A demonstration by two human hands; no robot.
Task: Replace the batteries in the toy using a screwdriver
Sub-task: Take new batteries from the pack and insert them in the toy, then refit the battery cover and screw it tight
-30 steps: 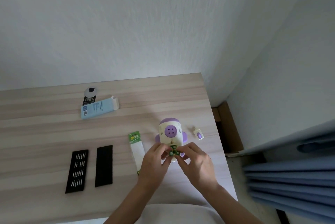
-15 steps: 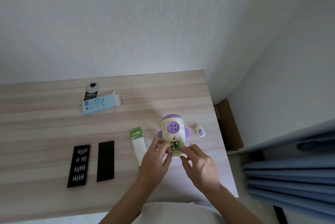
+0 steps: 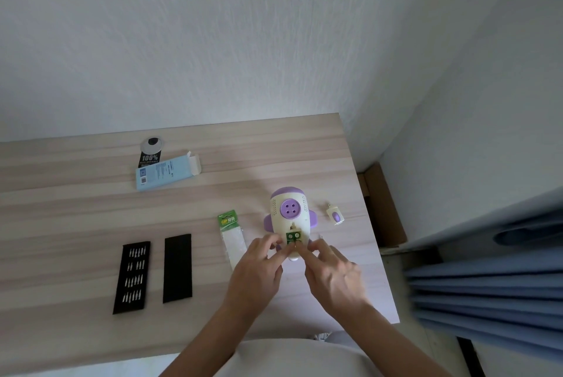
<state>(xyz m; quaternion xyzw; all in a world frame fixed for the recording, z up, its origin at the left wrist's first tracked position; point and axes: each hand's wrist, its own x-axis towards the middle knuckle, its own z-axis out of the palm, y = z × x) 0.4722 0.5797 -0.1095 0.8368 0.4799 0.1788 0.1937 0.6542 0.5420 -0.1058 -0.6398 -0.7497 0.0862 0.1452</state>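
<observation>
Pale wood table in a white-walled corner, blue curtain at right. Toy lies flat near the right edge, and green batteries sit in its open bay. Left hand curls its fingers round the toy's near-left side and holds it. Right hand presses one straight fingertip on the batteries, other fingers loose and holding nothing. Both hands hide the toy's near end. Battery wrapper just left; small cover right. Bit tray, black lid, blue box well apart.
</observation>
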